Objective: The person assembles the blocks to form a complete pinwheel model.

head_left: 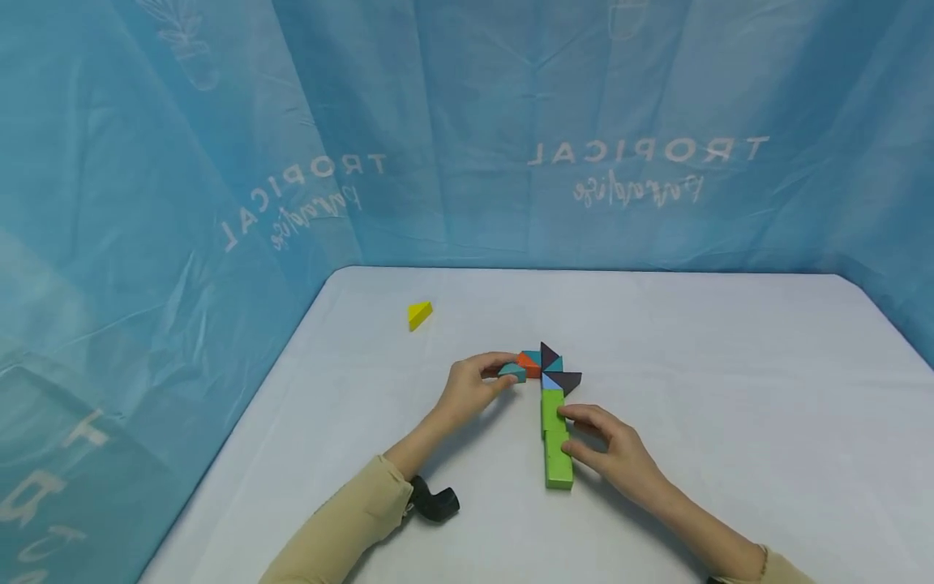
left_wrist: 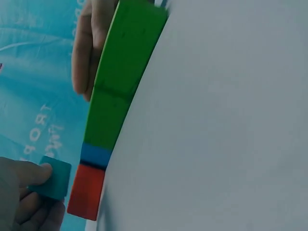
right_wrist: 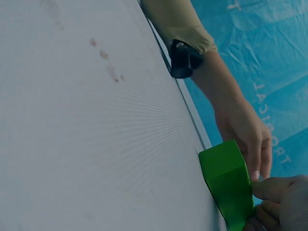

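Note:
My left hand [head_left: 470,385] pinches a teal triangular block [head_left: 513,372] between thumb and fingers, right beside an orange triangular block [head_left: 531,369]. In the left wrist view the teal block [left_wrist: 57,178] hangs close to the red-orange one [left_wrist: 86,192]. Dark and blue triangles, among them a dark one [head_left: 566,380], fan out like a pinwheel above two green blocks [head_left: 558,462] laid end to end. My right hand [head_left: 613,450] touches the right side of the green blocks with thumb and fingertips, its fingers bent. In the right wrist view the near green block [right_wrist: 228,178] meets the thumb.
A yellow triangular block [head_left: 419,315] lies toward the back left of the white table [head_left: 730,389]. A black wrist camera [head_left: 435,501] is strapped at my left sleeve. Blue printed curtains [head_left: 467,97] hang behind the table and on its left.

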{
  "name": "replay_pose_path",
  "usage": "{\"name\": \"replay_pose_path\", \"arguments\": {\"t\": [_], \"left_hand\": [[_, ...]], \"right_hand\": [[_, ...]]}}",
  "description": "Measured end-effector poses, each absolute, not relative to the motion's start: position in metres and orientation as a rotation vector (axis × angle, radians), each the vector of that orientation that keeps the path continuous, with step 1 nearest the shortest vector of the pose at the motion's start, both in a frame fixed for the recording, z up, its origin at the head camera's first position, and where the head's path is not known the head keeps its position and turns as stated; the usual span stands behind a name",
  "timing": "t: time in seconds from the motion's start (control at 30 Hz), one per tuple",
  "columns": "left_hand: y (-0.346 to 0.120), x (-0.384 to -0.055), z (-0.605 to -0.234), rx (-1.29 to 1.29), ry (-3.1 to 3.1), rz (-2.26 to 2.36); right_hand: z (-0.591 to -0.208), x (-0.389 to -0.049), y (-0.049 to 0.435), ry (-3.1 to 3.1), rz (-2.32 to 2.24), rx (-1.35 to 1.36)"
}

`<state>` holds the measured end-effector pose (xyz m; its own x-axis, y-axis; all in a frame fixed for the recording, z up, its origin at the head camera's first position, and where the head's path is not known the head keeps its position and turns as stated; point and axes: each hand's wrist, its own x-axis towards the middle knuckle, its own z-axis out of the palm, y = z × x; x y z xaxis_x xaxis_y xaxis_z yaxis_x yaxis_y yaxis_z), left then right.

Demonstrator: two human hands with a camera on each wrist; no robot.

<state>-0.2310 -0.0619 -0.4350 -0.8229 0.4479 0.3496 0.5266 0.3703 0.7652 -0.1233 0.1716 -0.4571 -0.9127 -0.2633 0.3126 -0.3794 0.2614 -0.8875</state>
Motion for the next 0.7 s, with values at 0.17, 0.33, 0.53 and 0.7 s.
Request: {"name": "replay_pose_path", "arguments": {"t": [0.17,0.33,0.53,0.7], "left_hand": [[-0.068,-0.223,-0.448,-0.940,-2.566,-1.330],[-0.071,-0.218,-0.454,-0.944,-2.586,-1.292],[-0.074,-0.213,-0.449,-0.826,-2.577,-1.396],[-0.075,-0.210,-0.449,-0.733,-2.594,-1.431]], "right_hand": [[-0.457,-0.125,0.173,-2.432,1.751,0.606],[-0.459,-0.127,0.174,-2.452,1.756,0.564],[-0.460,-0.125,0.174,-2.452,1.750,0.571],[-0.459,-0.124,0.173,-2.444,1.754,0.578]]}}
